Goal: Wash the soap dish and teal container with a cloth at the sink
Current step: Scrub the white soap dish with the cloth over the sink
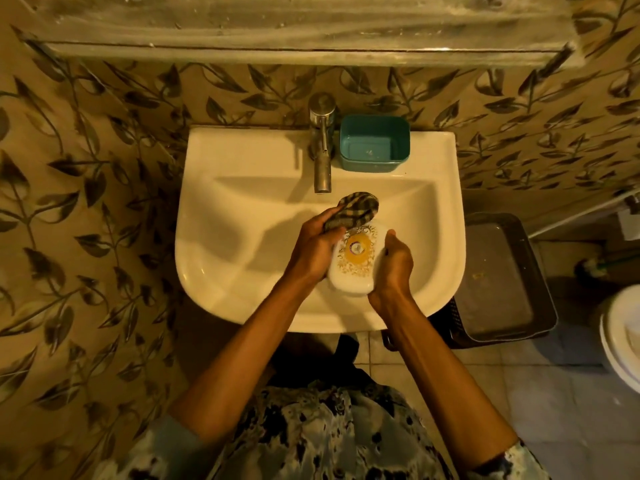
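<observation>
A white soap dish [353, 268] with a gold and orange pattern is held over the basin of the white sink [221, 258]. My right hand [393, 268] grips its right edge. My left hand [317, 245] is shut on a checked cloth [360, 209], which lies against the dish's far end. The teal container [374, 143] stands empty on the sink's back ledge, right of the metal tap [322, 147]. No water runs from the tap.
A dark plastic basket with a grey lid [498, 275] stands right of the sink. A white toilet rim [620, 334] shows at the far right. Leaf-patterned walls close in behind and on the left. A dusty shelf [304, 50] hangs above.
</observation>
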